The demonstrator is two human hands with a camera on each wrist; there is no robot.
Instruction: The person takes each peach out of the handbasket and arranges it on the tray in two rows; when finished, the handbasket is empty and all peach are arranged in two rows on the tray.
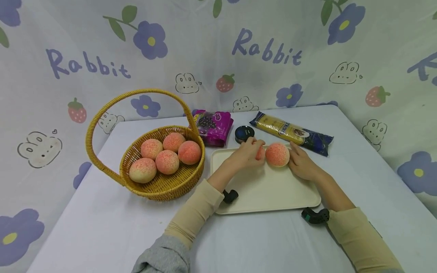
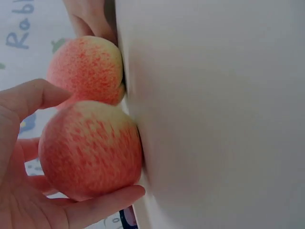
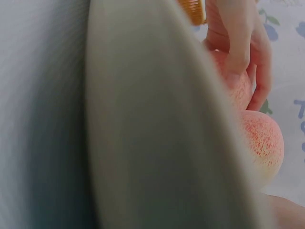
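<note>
Left hand point(image 1: 249, 153): fingers curved round the left peach point(image 2: 90, 152), thumb on one side, fingers on the other; I read that as a grip.
Right hand point(image 1: 304, 163): fingers look extended along the right side of the right peach point(image 1: 277, 154), not wrapped round it; I can't tell how firmly they touch.
Peach pair: side by side at the far edge of the tray point(image 1: 273, 193), between the hands. The right peach lies immediately right of the left fingers and left of the right ones; I judge that narrow gap to be what matters.
Axis: both peaches roundish, no long axis I can use; the tray's runs left to right.
Nearer hand: left for the left peach, right for the right.
Basket point(image 1: 184, 188): on the desk point(image 1: 85, 231), left of the tray, five peaches inside.
Hidden: from the head, the left hand covers most of the left peach. Any contact between the two is unclear to me.
Poor view: the right wrist picture is mostly blurred pale rim; its own hand is cut off at the lower right corner.
</note>
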